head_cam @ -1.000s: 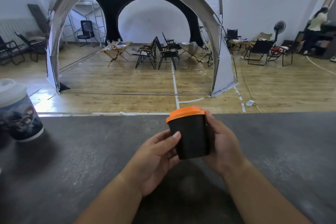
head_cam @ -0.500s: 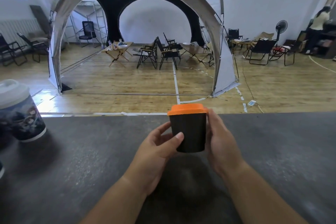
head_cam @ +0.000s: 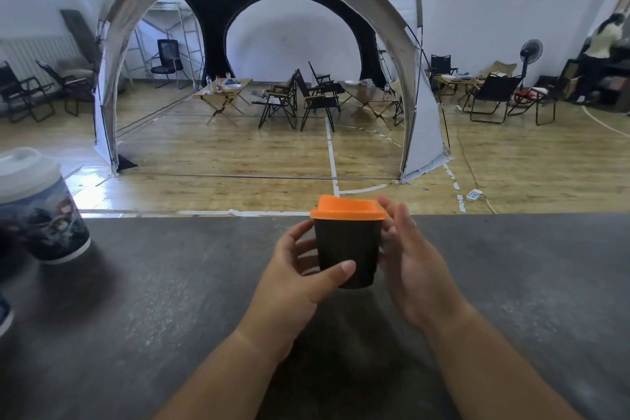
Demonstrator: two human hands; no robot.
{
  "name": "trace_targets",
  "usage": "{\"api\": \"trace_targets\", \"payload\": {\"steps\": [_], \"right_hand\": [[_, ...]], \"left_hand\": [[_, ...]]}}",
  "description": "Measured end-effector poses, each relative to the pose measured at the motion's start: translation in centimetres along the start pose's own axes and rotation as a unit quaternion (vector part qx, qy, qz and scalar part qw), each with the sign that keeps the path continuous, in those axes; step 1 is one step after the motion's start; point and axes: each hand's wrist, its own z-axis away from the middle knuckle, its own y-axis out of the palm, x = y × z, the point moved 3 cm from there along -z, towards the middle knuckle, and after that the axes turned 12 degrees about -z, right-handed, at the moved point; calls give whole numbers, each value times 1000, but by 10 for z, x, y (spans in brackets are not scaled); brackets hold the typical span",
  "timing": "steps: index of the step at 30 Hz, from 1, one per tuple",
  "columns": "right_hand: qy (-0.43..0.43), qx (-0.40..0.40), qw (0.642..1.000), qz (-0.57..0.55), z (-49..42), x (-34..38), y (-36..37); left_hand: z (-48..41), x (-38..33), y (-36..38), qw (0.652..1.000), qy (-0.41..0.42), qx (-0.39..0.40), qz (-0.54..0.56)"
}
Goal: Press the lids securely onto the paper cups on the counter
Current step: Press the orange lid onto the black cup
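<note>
Head view.

Item one: black paper cup (head_cam: 346, 252), upright, with the orange lid (head_cam: 347, 208) seated on its rim. I held it between my two hands over the middle of the grey counter (head_cam: 170, 300); whether its base touched the surface, I could not tell.

My left hand (head_cam: 300, 280) gripped it, thumb across the lower front wall, fingers curled round the left side. My right hand (head_cam: 412, 269) lay loose against the right side, fingers nearly straight and blurred beside the lid's edge.

Item two: a printed cup (head_cam: 44, 215) under a white lid (head_cam: 24, 164), standing at the counter's far left, well apart.

Beyond: a domed tent (head_cam: 112, 44) on a wooden floor.
</note>
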Motion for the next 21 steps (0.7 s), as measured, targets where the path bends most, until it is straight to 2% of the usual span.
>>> {"api": "trace_targets", "payload": {"steps": [2,6,11,15,21], "right_hand": [[-19,5,999,31,1,1,3],[-12,-5,1000,2,2,2,3],[3,44,998,41,13,1,23],[41,121,989,81,28,-10,82],[182,179,967,-8,67,-78,204]], "left_hand": [[1,-1,0,999,10,0,-39],[0,-5,0,995,9,0,-100],[13,-11,-23,996,-26,-33,-83],[55,-16,-83,991,-18,-93,-94],[141,-2,-204,973,-20,-203,-109]]}}
